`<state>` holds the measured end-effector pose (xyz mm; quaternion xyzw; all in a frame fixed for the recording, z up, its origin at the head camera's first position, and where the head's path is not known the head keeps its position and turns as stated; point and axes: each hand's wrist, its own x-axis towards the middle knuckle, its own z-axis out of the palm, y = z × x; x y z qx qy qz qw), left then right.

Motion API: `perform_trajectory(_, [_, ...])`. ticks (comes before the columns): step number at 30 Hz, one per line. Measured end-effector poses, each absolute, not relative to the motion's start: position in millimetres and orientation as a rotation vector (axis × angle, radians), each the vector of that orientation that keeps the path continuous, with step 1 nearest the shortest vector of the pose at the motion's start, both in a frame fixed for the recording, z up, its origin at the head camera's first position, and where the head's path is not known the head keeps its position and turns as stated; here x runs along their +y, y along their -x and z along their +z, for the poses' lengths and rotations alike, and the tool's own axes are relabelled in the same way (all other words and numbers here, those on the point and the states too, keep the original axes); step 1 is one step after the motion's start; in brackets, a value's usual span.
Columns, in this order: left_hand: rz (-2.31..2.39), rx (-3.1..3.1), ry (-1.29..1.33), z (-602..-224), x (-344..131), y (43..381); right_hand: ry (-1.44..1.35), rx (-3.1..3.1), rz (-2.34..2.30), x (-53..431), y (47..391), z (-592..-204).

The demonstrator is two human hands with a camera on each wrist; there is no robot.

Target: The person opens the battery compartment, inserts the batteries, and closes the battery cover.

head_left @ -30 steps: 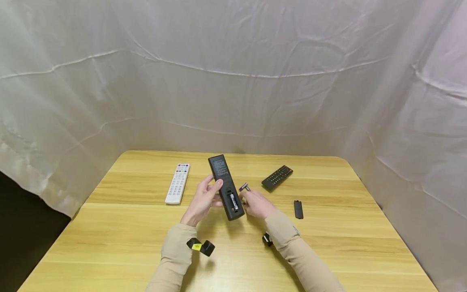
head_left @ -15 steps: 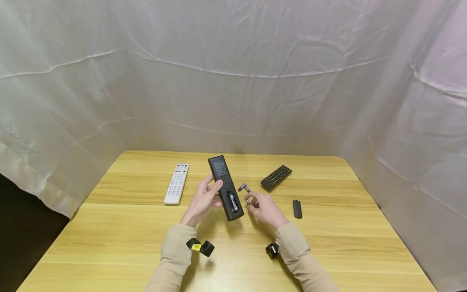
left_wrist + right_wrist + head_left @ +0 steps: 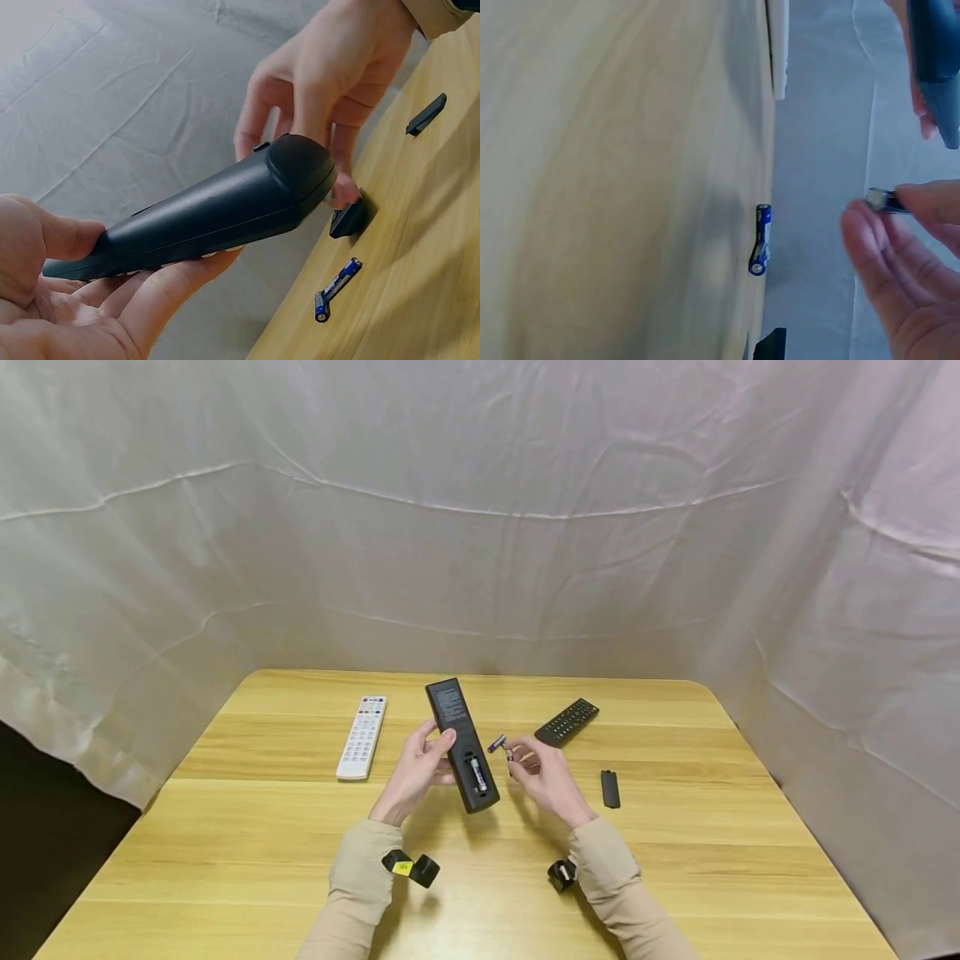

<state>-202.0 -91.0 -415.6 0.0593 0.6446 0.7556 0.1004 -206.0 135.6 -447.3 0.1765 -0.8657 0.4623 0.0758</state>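
My left hand (image 3: 416,772) grips a black remote control (image 3: 453,710) back side up, thumb on its back and fingers underneath. Its battery compartment is uncovered, and one battery (image 3: 477,774) lies inside. Just right of the remote, my right hand (image 3: 551,781) pinches another battery (image 3: 885,200) between thumb and fingertips, apart from the remote. Two loose batteries (image 3: 341,285) lie on the table beyond that hand, touching at an angle. In the left wrist view the remote (image 3: 217,210) appears from its side, so the compartment is hidden there.
A white remote (image 3: 362,737) lies buttons up on the left of the wooden table (image 3: 247,843). Behind the right hand lies a smaller black remote (image 3: 567,722). A black battery cover (image 3: 611,789) rests further right. Grey cloth (image 3: 480,568) hangs around the table.
My right hand has drawn back rightward from the remote's edge, and the battery in its fingers has shifted. The left hand and the black remote have stayed nearly still.
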Motion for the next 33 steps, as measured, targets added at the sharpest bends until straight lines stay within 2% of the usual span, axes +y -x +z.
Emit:
perform_trajectory(15, [2.233, 1.917, -0.17, -417, -91, 201, -0.516, -2.317, 1.617, 126, 199, -444])
perform_trajectory(33, [2.241, 1.93, -0.186, -418, -89, 202, -0.706, -2.086, 1.651, 115, 190, -438])
